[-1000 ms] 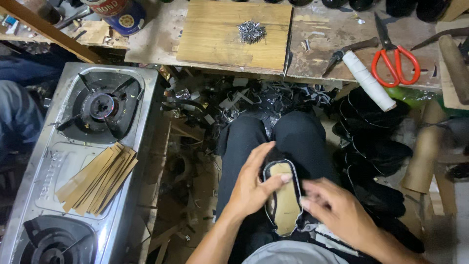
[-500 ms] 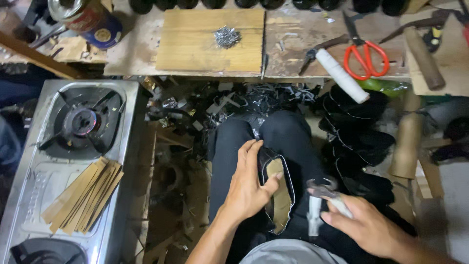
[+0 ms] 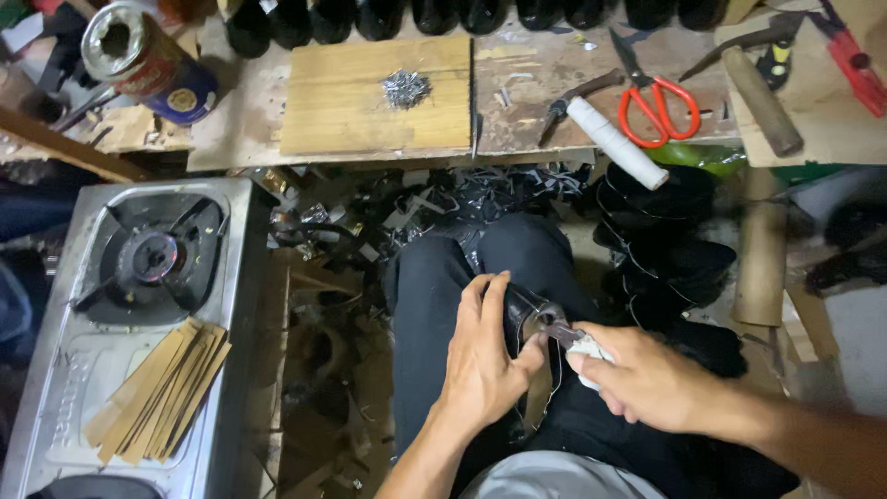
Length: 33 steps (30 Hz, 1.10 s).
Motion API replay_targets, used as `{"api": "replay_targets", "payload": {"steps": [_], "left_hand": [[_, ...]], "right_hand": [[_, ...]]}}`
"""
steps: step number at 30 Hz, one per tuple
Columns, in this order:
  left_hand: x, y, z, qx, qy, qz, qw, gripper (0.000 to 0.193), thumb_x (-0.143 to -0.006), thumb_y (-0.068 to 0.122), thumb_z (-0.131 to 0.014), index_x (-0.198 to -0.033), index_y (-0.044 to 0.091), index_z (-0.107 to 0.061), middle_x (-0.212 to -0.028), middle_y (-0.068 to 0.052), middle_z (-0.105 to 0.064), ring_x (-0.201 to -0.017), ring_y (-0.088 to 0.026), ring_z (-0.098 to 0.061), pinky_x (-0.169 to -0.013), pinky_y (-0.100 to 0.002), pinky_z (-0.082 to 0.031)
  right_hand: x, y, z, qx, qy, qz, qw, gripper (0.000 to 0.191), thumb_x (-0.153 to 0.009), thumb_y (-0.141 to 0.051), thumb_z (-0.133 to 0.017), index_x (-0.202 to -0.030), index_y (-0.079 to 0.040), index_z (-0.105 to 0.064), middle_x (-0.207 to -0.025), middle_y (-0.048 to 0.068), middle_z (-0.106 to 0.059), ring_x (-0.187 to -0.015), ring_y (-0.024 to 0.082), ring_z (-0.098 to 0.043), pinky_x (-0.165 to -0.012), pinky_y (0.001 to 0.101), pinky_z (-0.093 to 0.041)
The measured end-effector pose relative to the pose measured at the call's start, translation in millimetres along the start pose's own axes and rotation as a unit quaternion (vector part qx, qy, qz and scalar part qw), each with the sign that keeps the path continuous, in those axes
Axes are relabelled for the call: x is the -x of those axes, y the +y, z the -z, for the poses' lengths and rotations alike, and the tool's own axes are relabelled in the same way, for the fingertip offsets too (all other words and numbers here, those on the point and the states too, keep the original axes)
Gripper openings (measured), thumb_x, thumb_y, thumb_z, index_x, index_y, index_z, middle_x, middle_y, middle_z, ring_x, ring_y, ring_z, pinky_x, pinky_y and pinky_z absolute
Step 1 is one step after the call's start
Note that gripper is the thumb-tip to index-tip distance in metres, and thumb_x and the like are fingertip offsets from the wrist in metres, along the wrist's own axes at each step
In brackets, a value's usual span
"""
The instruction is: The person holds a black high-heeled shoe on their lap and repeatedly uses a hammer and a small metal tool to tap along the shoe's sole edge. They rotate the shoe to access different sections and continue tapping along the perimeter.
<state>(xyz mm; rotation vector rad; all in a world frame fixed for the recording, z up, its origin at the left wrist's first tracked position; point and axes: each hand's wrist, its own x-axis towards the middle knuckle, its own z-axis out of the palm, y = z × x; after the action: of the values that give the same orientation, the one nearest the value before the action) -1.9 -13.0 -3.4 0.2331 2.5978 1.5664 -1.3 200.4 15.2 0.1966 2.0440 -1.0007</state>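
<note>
A black shoe upper on its last (image 3: 525, 314) rests on my lap, between my knees in dark trousers. My left hand (image 3: 485, 356) wraps around its left side and holds it steady. My right hand (image 3: 647, 379) grips pliers with white-wrapped handles (image 3: 577, 342), whose jaws touch the shoe's edge just right of my left thumb. Part of the shoe is hidden under both hands.
A wooden board (image 3: 370, 97) with a heap of small nails (image 3: 405, 89) lies ahead. Red-handled scissors (image 3: 658, 102), a white roll (image 3: 614, 141) and a hammer (image 3: 758, 83) sit right. A gas stove (image 3: 139, 314) with tan strips (image 3: 162, 393) stands left. Black shoe pieces (image 3: 665, 231) are piled right.
My right hand picked up the pliers and brought their jaws to the shoe's edge. My left hand shifted its hold and tilted the shoe. The camera moved closer.
</note>
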Motion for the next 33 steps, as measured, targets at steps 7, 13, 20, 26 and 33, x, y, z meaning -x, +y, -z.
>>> {"api": "replay_targets", "payload": {"steps": [7, 13, 20, 26, 33], "left_hand": [[-20, -61, 14, 0.054, 0.007, -0.028, 0.998, 0.079, -0.081, 0.02, -0.079, -0.149, 0.0, -0.044, -0.145, -0.023, -0.053, -0.136, -0.036, -0.054, -0.111, -0.042, -0.044], [-33, -103, 13, 0.332, -0.05, 0.168, 0.927, 0.081, -0.08, 0.016, -0.076, -0.152, 0.007, -0.041, -0.117, -0.009, -0.067, -0.105, -0.018, -0.064, -0.095, -0.032, -0.052], [-33, -118, 19, 0.31, -0.049, 0.128, 0.941, 0.081, -0.082, 0.017, -0.077, -0.153, 0.007, -0.041, -0.118, -0.008, -0.067, -0.11, -0.016, -0.064, -0.099, -0.031, -0.05], [-35, -117, 31, 0.286, -0.041, 0.118, 0.95, 0.081, -0.082, 0.022, -0.077, -0.154, 0.008, -0.042, -0.128, -0.011, -0.066, -0.12, -0.019, -0.062, -0.105, -0.032, -0.047], [-32, -118, 49, 0.289, -0.058, 0.153, 0.943, 0.086, -0.079, 0.026, -0.073, -0.156, 0.011, -0.038, -0.124, -0.015, -0.067, -0.117, -0.022, -0.064, -0.104, -0.033, -0.047]], "right_hand": [[-27, 6, -39, 0.07, 0.168, 0.225, 0.957, 0.019, -0.093, -0.023, -0.066, -0.096, -0.004, -0.064, -0.069, 0.013, -0.063, -0.056, 0.028, -0.068, -0.055, 0.0393, -0.05], [-39, -38, 11, 0.18, 0.257, 0.35, 0.883, 0.04, -0.084, -0.024, -0.074, -0.115, 0.0, -0.068, -0.101, 0.017, -0.073, -0.087, 0.032, -0.073, -0.074, 0.0385, -0.056], [-107, -143, 80, 0.238, 0.337, 0.468, 0.781, 0.048, -0.095, -0.023, -0.072, -0.134, 0.005, -0.063, -0.12, 0.023, -0.067, -0.111, 0.039, -0.066, -0.094, 0.0454, -0.052], [-201, -232, 94, 0.398, 0.308, 0.356, 0.787, 0.052, -0.096, -0.008, -0.055, -0.147, 0.002, -0.051, -0.093, 0.022, -0.064, -0.084, 0.036, -0.065, -0.073, 0.0478, -0.054], [-217, -234, 107, 0.375, 0.273, 0.252, 0.849, 0.032, -0.102, -0.016, -0.056, -0.127, 0.001, -0.064, -0.094, 0.02, -0.072, -0.082, 0.031, -0.068, -0.075, 0.0464, -0.053]]}}
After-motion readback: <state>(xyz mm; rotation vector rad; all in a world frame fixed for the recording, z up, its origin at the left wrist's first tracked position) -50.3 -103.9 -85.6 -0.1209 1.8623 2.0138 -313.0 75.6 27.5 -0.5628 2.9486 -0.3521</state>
